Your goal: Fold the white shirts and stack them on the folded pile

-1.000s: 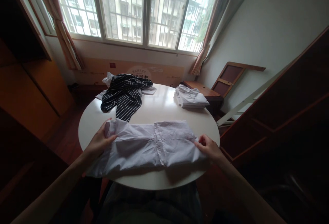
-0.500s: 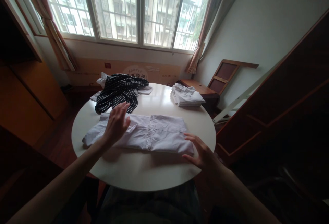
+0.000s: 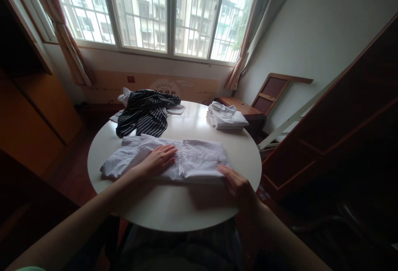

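A pale lilac shirt (image 3: 199,159) lies folded into a long strip across the round white table (image 3: 174,208). My left hand (image 3: 158,161) rests flat on the middle of the strip, fingers stretched toward the button placket. My right hand (image 3: 238,186) lies palm down at the shirt's right end, fingertips on the near right corner. Neither hand grips the cloth.
A crumpled black and white striped shirt (image 3: 144,113) lies at the table's far left over some white cloth. A folded white garment stack (image 3: 225,119) sits at the far right. Wooden cabinets stand at left and right, and a window is beyond the table.
Both hands let go of the shirt's ends after laying it flat. The left hand came down onto the shirt's middle; the right hand settled on its right end.
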Motion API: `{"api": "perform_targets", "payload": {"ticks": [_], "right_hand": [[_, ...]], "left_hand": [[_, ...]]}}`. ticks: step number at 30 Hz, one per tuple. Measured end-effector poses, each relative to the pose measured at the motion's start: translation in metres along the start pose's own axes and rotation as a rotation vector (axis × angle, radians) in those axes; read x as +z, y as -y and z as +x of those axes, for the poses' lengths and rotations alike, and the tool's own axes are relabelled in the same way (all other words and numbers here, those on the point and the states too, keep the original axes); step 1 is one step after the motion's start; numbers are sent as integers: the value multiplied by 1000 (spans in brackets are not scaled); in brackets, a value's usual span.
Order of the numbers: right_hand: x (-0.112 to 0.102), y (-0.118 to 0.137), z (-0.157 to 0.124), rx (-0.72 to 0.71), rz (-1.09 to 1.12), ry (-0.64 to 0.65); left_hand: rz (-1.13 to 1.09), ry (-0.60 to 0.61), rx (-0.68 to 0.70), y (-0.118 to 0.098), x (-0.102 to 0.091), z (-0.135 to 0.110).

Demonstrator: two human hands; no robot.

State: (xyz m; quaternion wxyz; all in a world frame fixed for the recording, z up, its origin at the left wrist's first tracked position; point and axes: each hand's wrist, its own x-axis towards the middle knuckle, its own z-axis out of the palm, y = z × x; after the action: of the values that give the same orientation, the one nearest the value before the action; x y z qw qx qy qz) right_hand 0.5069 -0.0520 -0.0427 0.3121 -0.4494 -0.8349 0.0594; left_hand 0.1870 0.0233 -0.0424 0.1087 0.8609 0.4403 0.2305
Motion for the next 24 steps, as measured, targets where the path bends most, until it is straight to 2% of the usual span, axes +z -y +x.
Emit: {"api": "perform_targets", "payload": {"ticks": [2, 5, 12, 18, 24], "right_hand": [[1, -4, 0, -39, -40, 5], [3, -9, 2, -82, -111, 22], [10, -11, 9, 39, -171, 8], [14, -10, 16, 45, -155, 5], [20, -14, 15, 70, -338, -15]], "left_hand": [[58, 20, -88, 19, 0, 0], [134, 10, -154, 33, -2, -3], [165, -18, -147, 36, 1, -5], [234, -82, -217, 39, 3, -4], [286, -64, -239, 39, 3, -6]]}}
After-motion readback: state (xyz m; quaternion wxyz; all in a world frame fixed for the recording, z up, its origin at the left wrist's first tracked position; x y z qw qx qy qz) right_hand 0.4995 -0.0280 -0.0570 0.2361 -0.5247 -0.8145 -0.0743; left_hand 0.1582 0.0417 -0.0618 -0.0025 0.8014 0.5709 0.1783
